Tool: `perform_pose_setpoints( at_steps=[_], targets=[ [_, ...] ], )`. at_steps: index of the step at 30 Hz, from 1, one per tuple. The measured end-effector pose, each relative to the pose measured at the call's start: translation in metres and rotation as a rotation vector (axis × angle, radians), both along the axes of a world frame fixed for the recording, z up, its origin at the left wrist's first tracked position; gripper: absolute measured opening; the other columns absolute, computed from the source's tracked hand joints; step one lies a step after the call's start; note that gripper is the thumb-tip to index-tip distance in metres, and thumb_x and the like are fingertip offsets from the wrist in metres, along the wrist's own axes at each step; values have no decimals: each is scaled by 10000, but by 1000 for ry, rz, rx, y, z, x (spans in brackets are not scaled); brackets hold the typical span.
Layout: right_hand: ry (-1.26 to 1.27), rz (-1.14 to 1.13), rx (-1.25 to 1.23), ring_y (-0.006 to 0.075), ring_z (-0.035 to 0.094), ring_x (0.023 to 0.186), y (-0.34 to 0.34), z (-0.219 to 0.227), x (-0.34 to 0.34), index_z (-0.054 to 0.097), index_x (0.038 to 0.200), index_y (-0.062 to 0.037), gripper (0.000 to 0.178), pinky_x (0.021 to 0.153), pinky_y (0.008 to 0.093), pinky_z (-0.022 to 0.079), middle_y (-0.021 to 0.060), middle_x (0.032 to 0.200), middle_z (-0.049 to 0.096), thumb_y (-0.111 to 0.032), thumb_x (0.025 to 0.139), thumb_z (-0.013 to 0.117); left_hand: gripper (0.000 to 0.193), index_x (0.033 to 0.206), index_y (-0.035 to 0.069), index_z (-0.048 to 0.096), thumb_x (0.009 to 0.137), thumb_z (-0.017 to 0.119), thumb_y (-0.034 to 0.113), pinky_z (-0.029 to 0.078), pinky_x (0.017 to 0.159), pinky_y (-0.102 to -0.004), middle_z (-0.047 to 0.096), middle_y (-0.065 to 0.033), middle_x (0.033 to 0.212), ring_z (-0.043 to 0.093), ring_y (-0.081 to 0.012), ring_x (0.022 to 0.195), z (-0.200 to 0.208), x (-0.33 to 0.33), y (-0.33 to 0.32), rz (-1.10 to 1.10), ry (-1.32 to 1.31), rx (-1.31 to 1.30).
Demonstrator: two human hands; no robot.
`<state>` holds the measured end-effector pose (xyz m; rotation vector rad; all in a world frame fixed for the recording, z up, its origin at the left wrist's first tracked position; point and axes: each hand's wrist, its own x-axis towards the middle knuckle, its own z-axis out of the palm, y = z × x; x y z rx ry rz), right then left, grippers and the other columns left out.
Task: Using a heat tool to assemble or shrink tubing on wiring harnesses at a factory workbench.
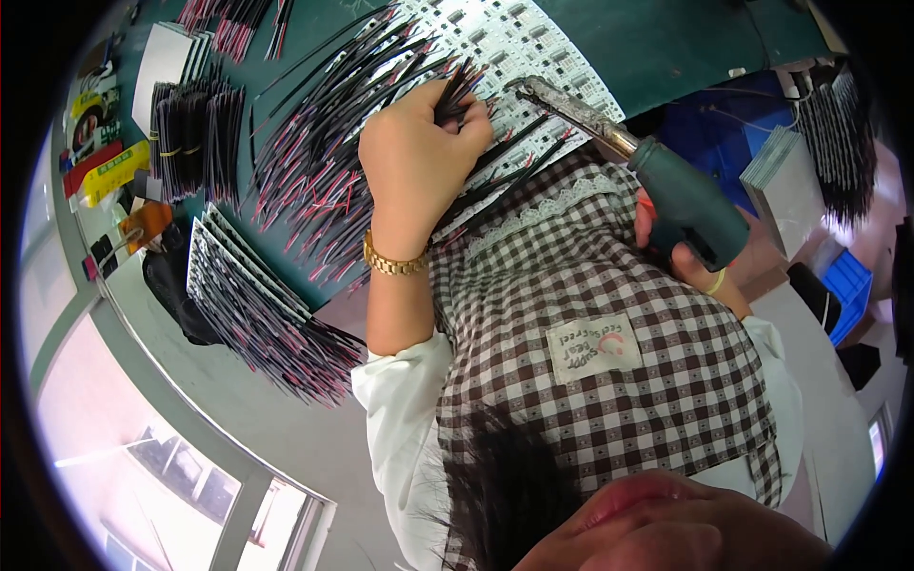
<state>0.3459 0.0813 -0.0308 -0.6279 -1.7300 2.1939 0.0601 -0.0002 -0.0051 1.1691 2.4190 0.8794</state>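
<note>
My left hand (415, 143), with a gold watch at the wrist, is closed on a small bunch of black wires (457, 88). It hovers over a white circuit board panel (564, 59) set with rows of small dark chips. Many black and red wires (314, 181) fan out to the left from the panel's near side. My right hand (700, 265) grips the dark green handle of a soldering iron (690, 205). Its metal shaft points up and left, the tip close to the panel, just right of my left fingers. Whether the tip touches anything I cannot tell.
Banded wire bundles (195, 143) and white panels (157, 71) stand at left on the green mat (705, 38). A wired panel stack (252, 295) overhangs the near left edge. At right are a blue bin (709, 133), more panels (785, 176) and hanging dark wires (838, 143).
</note>
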Motion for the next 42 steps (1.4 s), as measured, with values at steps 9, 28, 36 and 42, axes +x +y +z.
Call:
perform_pose_setpoints(
  at_steps=[9,28,36,42],
  targets=[
    [-212,10,-35,120,508,761,1,5,5,483,1234,6,749,692,263,409,50,877,550,-556,779,677,135,703,84,669,694,690,217,437,489,-301,596,-39,558,571,-198,484,-1,-3,1,-58,-40,20],
    [109,-118,-13,126,505,743,-3,-1,-6,405,1320,36,710,689,261,397,72,882,557,-481,870,590,151,871,29,689,788,692,154,445,560,-246,631,-62,676,566,-124,583,3,-6,-11,-88,-6,63],
    [89,-89,21,132,513,764,4,0,-1,407,1314,36,682,715,277,416,69,903,555,-448,872,599,96,983,1,595,910,593,62,431,588,-185,612,-2,748,511,-47,632,37,-3,-16,215,-415,577],
    [108,-60,57,150,512,741,3,7,-1,470,1259,6,607,706,295,419,69,881,564,-443,872,602,93,873,10,618,833,672,73,444,576,-221,589,-47,686,515,-102,576,17,12,-17,27,-111,164]
  ],
)
